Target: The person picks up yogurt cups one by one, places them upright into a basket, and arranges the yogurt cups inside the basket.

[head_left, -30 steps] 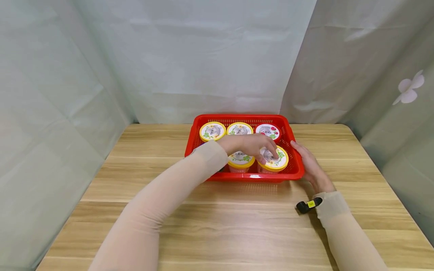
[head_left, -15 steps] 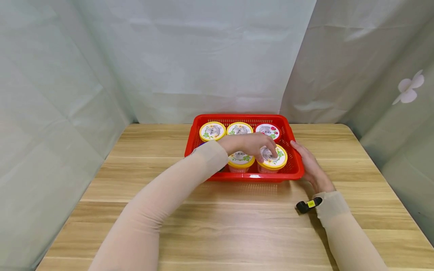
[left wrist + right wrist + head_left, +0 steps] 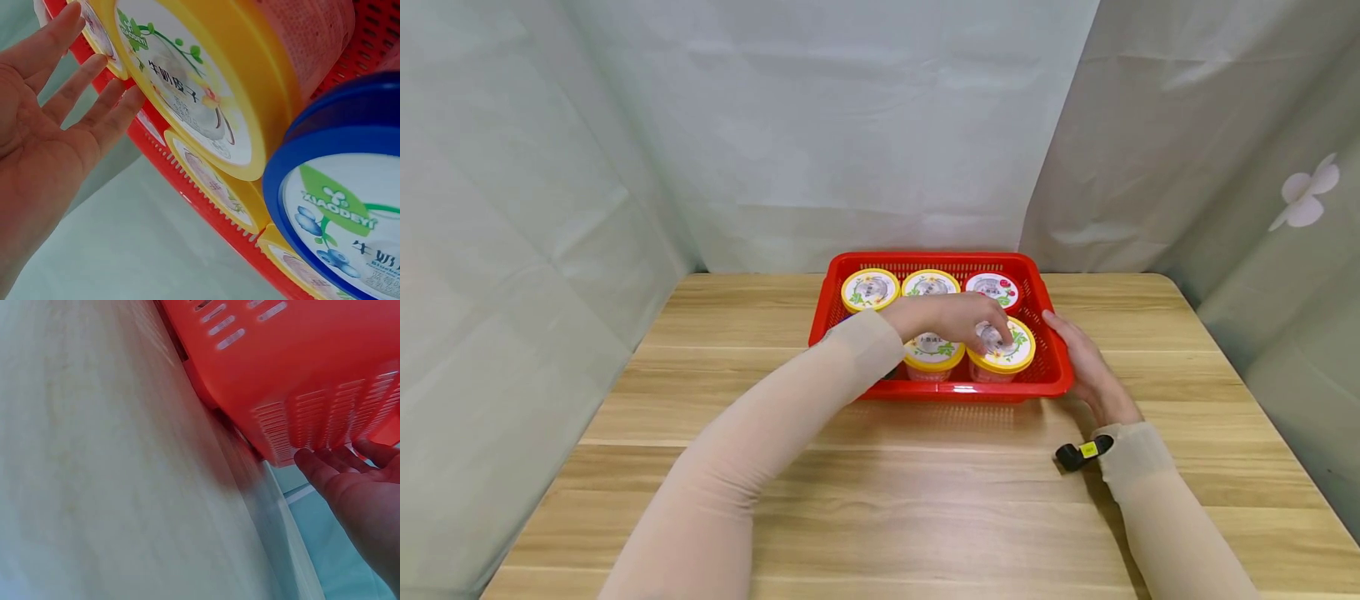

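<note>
A red plastic basket (image 3: 951, 389) holds several lidded tubs. My left hand (image 3: 966, 319) reaches across, its fingertips on the white lid of the yellow-rimmed front right tub (image 3: 1018, 354). In the left wrist view the fingers of this hand (image 3: 56, 119) are spread and fairly straight, and the front middle tub (image 3: 187, 81) and a blue-lidded tub (image 3: 375, 169) lie beside it. Along the basket's right wall rests my right hand (image 3: 1093, 371). Its straight fingers (image 3: 322, 469) lie at the slotted red side in the right wrist view. My left sleeve hides most of the blue-lidded tub in the head view.
Behind the front tubs stand two yellow-lidded tubs (image 3: 870, 289) and a red-lidded tub (image 3: 996, 288). The basket sits near the back of the wooden table (image 3: 910, 508). Pale curtains (image 3: 850, 125) hang behind and on both sides.
The front right tub has shifted slightly back and to the left under my left fingertips, which have drawn in a little. The right hand and the basket have stayed in place.
</note>
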The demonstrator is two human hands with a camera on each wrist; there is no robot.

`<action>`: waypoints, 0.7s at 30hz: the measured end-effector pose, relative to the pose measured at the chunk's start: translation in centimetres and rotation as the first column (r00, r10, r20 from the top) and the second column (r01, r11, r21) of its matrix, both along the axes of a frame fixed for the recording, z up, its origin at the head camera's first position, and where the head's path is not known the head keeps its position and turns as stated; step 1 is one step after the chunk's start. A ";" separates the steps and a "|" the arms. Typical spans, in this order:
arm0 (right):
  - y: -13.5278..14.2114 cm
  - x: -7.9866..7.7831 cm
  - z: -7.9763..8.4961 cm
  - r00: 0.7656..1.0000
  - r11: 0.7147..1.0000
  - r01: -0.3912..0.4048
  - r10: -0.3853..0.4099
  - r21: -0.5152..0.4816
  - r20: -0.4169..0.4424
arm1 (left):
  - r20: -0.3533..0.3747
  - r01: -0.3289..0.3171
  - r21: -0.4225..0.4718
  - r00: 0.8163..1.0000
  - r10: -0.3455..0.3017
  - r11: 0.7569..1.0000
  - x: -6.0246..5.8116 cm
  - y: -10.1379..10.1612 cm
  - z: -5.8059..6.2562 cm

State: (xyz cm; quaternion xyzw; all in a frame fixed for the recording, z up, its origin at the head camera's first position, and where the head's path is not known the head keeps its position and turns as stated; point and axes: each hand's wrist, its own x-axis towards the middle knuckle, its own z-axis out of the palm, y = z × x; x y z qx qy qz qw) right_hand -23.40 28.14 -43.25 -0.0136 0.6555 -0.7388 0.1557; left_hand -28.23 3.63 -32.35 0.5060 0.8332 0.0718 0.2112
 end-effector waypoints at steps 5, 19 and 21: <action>0.1 -0.3 0.0 1.000 1.000 -0.006 0.006 -0.020 -0.010 | 0.011 -0.022 0.021 1.000 0.022 1.000 -0.2 -0.2 0.2; 2.7 -0.2 5.4 0.942 0.981 0.134 -0.082 0.141 -0.325 | 0.027 -0.206 0.291 0.978 0.207 0.934 -0.5 -3.6 3.5; 3.0 -0.2 7.2 0.926 0.943 0.180 -0.066 0.280 -0.372 | 0.021 -0.250 0.341 0.966 0.258 0.906 -0.7 -4.1 4.0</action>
